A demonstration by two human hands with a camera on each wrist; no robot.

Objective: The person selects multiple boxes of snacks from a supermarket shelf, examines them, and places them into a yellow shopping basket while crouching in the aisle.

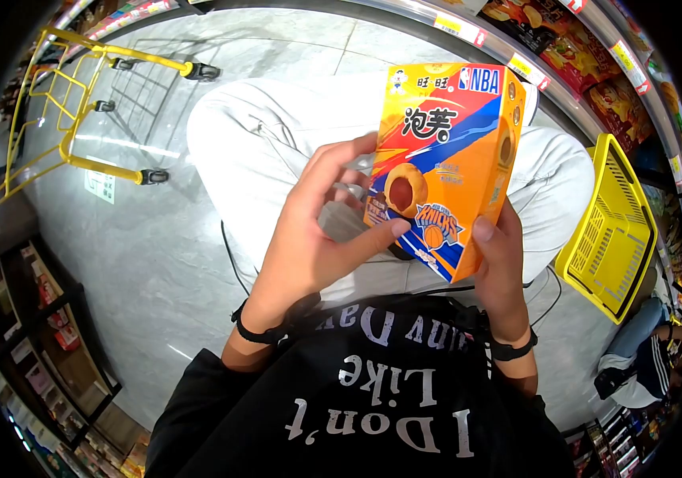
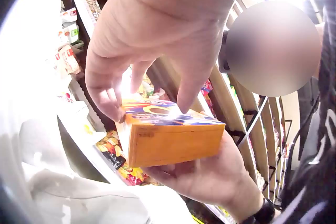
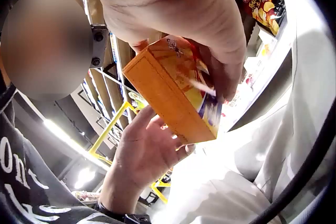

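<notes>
An orange box [image 1: 446, 171] with red and blue print is held tilted above the lap in the head view. The right hand [image 1: 502, 259] grips its right side near the lower corner, thumb on the edge. At the box's left side is the left hand [image 1: 329, 219], its thumb on the lower front and its fingers bent at the left edge. In the left wrist view the left hand [image 2: 157, 40] arches over the box [image 2: 176, 142], with the right hand beneath. The right wrist view shows the right hand [image 3: 184, 14] around the box [image 3: 170, 98].
A yellow basket [image 1: 610, 227] stands on the floor at the right. The yellow cart frame [image 1: 78, 119] is at upper left. Shelves with snack bags [image 1: 576, 56] curve along the upper right; a dark shelf unit [image 1: 46, 334] stands at lower left. Another person [image 1: 643, 362] is at lower right.
</notes>
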